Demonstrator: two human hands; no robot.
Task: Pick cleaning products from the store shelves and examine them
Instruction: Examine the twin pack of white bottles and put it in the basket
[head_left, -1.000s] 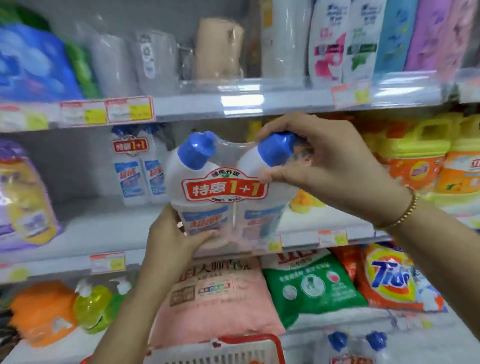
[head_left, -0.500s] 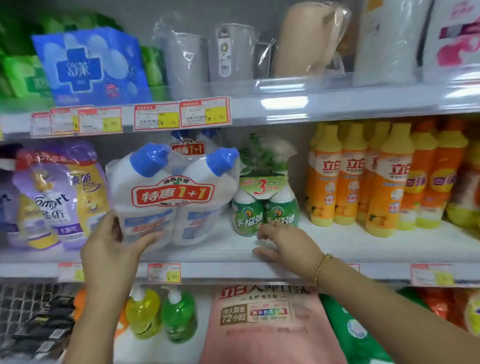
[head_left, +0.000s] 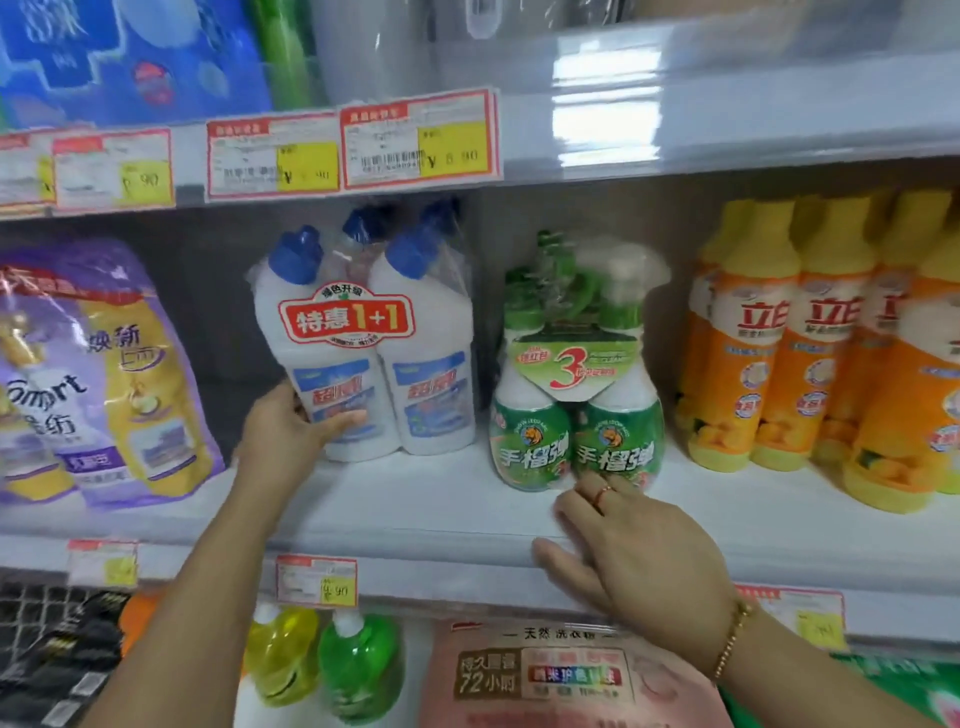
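A shrink-wrapped twin pack of white toilet-cleaner bottles (head_left: 384, 364) with blue caps and a red "1+1" label stands on the middle shelf (head_left: 441, 514). My left hand (head_left: 291, 436) grips its lower left side, thumb across the front. Another such pack stands behind it. To the right stands a green spray-bottle twin pack (head_left: 576, 415) with a "3" tag. My right hand (head_left: 634, 551) lies flat on the shelf just in front of it, fingers straight, fingertips at its base.
Orange dish-soap bottles (head_left: 810, 353) fill the shelf's right side. Purple and yellow softener bags (head_left: 98, 374) stand at the left. Price tags (head_left: 353, 150) line the upper shelf edge. Below are yellow and green bottles (head_left: 322, 660) and a pink detergent bag (head_left: 561, 675).
The twin pack went from held in front of me in both hands to standing on the shelf. My right hand let go of its cap and dropped to the shelf by the green pack.
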